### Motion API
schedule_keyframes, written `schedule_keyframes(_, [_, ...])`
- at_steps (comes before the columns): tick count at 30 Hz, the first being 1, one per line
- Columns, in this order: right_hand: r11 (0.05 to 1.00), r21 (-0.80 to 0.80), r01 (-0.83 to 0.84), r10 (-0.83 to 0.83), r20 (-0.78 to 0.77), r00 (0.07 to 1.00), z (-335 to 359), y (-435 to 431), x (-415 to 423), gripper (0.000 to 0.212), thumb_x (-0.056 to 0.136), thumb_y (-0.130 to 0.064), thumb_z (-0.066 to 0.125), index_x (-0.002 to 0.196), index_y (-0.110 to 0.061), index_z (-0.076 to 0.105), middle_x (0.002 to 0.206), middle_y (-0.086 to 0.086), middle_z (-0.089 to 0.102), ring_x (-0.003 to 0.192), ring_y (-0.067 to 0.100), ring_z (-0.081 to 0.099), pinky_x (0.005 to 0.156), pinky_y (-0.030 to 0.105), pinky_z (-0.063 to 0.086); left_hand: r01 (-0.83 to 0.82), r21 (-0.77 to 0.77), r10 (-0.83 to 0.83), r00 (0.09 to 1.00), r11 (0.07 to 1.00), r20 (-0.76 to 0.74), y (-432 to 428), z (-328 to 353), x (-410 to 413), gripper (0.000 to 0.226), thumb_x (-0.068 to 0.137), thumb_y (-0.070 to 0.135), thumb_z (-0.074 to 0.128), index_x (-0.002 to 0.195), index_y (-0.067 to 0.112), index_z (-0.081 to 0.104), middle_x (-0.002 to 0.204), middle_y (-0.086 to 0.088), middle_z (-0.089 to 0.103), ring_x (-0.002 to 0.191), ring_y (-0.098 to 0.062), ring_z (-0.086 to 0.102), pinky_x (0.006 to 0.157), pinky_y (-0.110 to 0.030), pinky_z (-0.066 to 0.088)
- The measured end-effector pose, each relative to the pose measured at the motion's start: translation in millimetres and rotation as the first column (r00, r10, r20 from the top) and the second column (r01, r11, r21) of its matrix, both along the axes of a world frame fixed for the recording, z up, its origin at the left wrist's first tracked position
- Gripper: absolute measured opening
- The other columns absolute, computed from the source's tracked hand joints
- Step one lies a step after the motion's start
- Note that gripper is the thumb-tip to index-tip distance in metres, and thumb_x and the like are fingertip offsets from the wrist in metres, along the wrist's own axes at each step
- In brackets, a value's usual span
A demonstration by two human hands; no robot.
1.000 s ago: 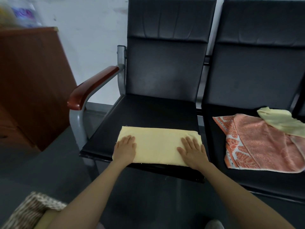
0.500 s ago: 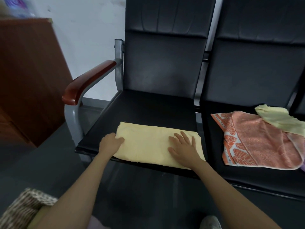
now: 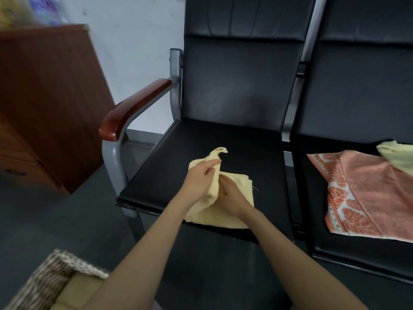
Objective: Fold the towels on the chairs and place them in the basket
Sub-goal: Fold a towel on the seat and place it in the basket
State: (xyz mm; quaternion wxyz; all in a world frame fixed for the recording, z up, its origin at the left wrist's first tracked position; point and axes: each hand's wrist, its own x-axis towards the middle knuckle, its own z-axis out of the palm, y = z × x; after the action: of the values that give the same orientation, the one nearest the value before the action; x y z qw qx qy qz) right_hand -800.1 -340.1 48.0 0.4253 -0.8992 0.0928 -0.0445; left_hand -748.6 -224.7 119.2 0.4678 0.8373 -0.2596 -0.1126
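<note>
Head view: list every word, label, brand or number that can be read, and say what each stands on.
No text can be read.
The purple and yellow printed item above the wooden cabinet: too blurred to read.
The orange towel: leaf pattern only, no lettering.
The yellow towel, chairs and basket: no text visible.
</note>
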Motion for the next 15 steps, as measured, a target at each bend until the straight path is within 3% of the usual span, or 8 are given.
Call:
schedule_keyframes(2, [0.984, -0.058, 0.170, -0.165, 0.071, 0.984, 11.4, -15.9, -6.6, 0.028, 0.096, -0.018, 0.044, 0.117, -0.013, 0.061, 0.117, 0.001, 0.059, 0.111, 0.016, 0.052, 0.093, 0.030, 0.044, 0.061, 0.073, -0.065, 0.997, 0.995, 0.052, -8.5, -0.7, -5.0, 0.039, 0.100, 0.010, 0.038, 0.132, 0.023, 0.056, 0.141, -0.001, 0.045, 0.097, -0.003, 0.047, 0.070, -0.003, 0.033])
schedule_keyframes(4, [0.945, -0.134, 0.297, -0.291, 0.060, 0.955, 19.0, -35.5, -16.8, 0.023, 0.096, -0.017, 0.046, 0.110, -0.012, 0.064, 0.107, 0.001, 0.061, 0.099, 0.016, 0.056, 0.081, 0.028, 0.046, 0.102, 0.148, -0.120, 0.986, 0.984, 0.119, -17.5, -3.3, -10.7, 0.039, 0.099, 0.010, 0.039, 0.132, 0.022, 0.056, 0.145, -0.003, 0.041, 0.113, -0.012, 0.048, 0.083, -0.005, 0.034])
schedule_keyframes(6, [0.937, -0.054, 0.344, -0.346, -0.031, 0.938, 20.0, -51.3, -26.1, 0.022, 0.095, -0.015, 0.046, 0.105, -0.012, 0.064, 0.100, 0.004, 0.065, 0.089, 0.018, 0.061, 0.073, 0.028, 0.049, 0.145, 0.202, -0.175, 0.974, 0.969, 0.141, -27.5, -10.6, -18.0, 0.038, 0.099, 0.012, 0.039, 0.132, 0.022, 0.055, 0.150, -0.004, 0.036, 0.127, -0.018, 0.044, 0.103, -0.021, 0.035])
schedule_keyframes(8, [0.926, 0.121, 0.356, -0.339, -0.144, 0.930, 17.3, -56.2, -35.6, 0.022, 0.097, -0.016, 0.043, 0.099, -0.013, 0.065, 0.094, 0.007, 0.069, 0.086, 0.020, 0.066, 0.079, 0.035, 0.056, 0.223, 0.278, -0.262, 0.959, 0.934, 0.112, -35.9, -17.7, -26.7, 0.038, 0.100, 0.018, 0.042, 0.136, 0.022, 0.051, 0.152, -0.003, 0.031, 0.130, -0.019, 0.042, 0.107, -0.028, 0.035])
schedule_keyframes(10, [0.890, 0.231, 0.394, -0.360, -0.176, 0.916, 16.0, -58.5, -41.3, 0.026, 0.099, -0.020, 0.039, 0.093, -0.017, 0.065, 0.094, 0.005, 0.069, 0.086, 0.019, 0.065, 0.085, 0.040, 0.055, 0.333, 0.289, -0.341, 0.940, 0.898, -0.024, -39.6, -23.8, -33.2, 0.042, 0.098, 0.029, 0.049, 0.140, 0.026, 0.046, 0.149, 0.000, 0.034, 0.123, -0.018, 0.050, 0.097, -0.028, 0.044])
schedule_keyframes(12, [0.861, 0.259, 0.436, -0.401, -0.180, 0.898, 17.0, -60.4, -43.5, 0.031, 0.098, -0.029, 0.037, 0.090, -0.016, 0.063, 0.090, 0.004, 0.067, 0.084, 0.018, 0.062, 0.084, 0.044, 0.052, 0.342, 0.144, -0.314, 0.930, 0.928, -0.189, -37.4, -24.3, -34.2, 0.042, 0.095, 0.038, 0.053, 0.136, 0.029, 0.049, 0.134, 0.005, 0.050, 0.093, -0.014, 0.066, 0.071, -0.023, 0.055])
schedule_keyframes(15, [0.880, 0.229, 0.416, -0.369, -0.222, 0.903, 20.4, -57.2, -45.3, 0.025, 0.094, -0.039, 0.046, 0.105, -0.018, 0.054, 0.098, 0.000, 0.060, 0.091, 0.018, 0.058, 0.073, 0.034, 0.049, 0.104, -0.042, -0.109, 0.980, 0.994, -0.167, -28.1, -18.3, -23.6, 0.025, 0.096, 0.032, 0.050, 0.118, 0.025, 0.059, 0.112, 0.007, 0.060, 0.068, -0.009, 0.066, 0.056, -0.017, 0.049])
